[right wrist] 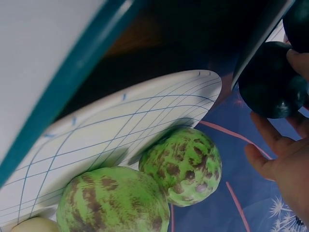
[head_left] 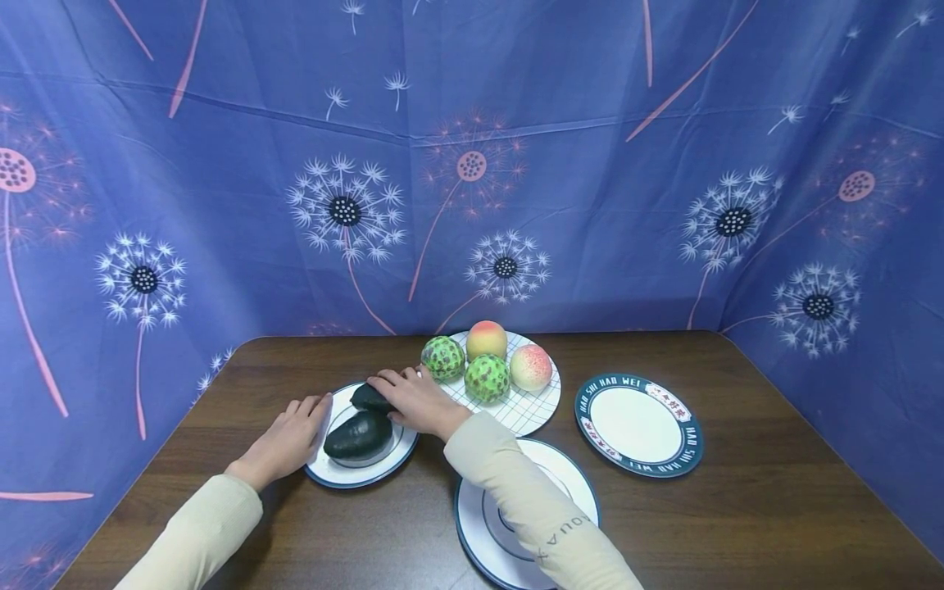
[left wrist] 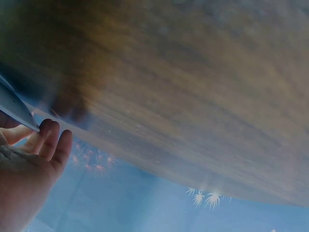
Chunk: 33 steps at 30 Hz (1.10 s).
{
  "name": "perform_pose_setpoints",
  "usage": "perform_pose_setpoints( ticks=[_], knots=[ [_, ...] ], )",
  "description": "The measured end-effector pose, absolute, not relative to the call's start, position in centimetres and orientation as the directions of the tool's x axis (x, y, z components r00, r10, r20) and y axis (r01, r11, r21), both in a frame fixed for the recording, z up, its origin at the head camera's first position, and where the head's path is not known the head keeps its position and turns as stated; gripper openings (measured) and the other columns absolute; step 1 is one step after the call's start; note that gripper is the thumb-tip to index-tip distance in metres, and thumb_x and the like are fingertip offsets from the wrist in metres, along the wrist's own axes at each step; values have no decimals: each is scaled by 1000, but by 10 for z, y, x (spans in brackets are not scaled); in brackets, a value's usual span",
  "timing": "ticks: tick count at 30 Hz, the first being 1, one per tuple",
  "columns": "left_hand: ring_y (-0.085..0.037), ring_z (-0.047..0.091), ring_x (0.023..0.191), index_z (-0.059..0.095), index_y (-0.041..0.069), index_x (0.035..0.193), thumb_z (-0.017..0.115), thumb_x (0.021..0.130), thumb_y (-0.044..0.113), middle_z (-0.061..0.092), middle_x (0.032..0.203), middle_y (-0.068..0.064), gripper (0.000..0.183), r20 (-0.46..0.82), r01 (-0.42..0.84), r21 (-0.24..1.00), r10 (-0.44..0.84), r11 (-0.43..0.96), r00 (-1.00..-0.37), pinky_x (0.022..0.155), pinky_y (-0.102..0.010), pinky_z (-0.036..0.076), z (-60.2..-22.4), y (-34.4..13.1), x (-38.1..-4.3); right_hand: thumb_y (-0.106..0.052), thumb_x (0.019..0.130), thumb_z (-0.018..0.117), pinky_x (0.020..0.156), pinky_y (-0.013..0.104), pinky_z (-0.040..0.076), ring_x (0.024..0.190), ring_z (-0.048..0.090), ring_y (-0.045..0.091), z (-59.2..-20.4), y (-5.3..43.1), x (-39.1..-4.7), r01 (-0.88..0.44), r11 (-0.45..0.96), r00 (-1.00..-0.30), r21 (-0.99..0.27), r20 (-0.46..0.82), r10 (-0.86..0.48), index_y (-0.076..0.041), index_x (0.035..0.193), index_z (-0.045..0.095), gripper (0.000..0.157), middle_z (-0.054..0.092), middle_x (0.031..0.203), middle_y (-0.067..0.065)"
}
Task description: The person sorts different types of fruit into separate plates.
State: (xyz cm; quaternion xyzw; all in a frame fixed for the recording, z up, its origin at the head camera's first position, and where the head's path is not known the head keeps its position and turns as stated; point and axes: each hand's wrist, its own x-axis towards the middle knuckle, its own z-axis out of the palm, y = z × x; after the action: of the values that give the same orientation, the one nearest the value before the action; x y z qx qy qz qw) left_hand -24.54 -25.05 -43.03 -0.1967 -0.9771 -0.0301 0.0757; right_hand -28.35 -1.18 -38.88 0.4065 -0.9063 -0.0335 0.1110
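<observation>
Two dark, pear-shaped avocados lie on a white plate with a blue rim [head_left: 394, 465] at the left of the table. My right hand [head_left: 422, 403] grips the farther avocado [head_left: 367, 399], its thumb and fingers around the dark skin [right wrist: 268, 82] in the right wrist view. Nearer to me, the other avocado [head_left: 358, 436] rests on the plate. At the plate's left edge is my left hand [head_left: 283, 442]; its fairly straight fingers touch the rim, as the left wrist view also shows.
Behind my right hand, a white grid-patterned plate [head_left: 527, 414] bears two green-brown mottled fruits [head_left: 487, 378] and two peaches [head_left: 531, 367]. Stacked white plates [head_left: 578, 483] sit beneath my right forearm. Farther right lies a green-rimmed plate [head_left: 637, 426]. A blue cloth [head_left: 590, 188] hangs behind the table.
</observation>
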Motion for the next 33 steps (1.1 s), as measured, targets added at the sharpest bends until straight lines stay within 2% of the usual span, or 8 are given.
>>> perform_pose_setpoints(
  ticks=[9,21,33],
  knots=[
    [-41,45,111,36,-7,134,56,87,12,47,123,-26,54,176,401,22,391,916,-903,92,-54,40,-429,-250,-244,-30,87,60,101,44,35,120,47,22,-390,-17,-281,-739,670,-654,77,160,-740,-19,140,33,60,41,138,3],
    [-41,46,111,36,-8,134,58,85,10,47,123,-26,56,177,407,23,397,913,-900,92,-54,40,-428,-249,-242,-30,88,59,102,46,34,120,47,20,-392,-18,-280,-732,676,-656,84,177,-733,-18,138,34,57,43,135,1],
    [-40,44,113,35,-7,135,53,88,10,47,124,-25,53,183,397,29,386,917,-904,93,-54,39,-433,-251,-246,-31,89,58,105,49,31,124,43,21,-387,-12,-278,-729,683,-671,45,152,-726,-18,138,36,56,41,138,1]
  ],
)
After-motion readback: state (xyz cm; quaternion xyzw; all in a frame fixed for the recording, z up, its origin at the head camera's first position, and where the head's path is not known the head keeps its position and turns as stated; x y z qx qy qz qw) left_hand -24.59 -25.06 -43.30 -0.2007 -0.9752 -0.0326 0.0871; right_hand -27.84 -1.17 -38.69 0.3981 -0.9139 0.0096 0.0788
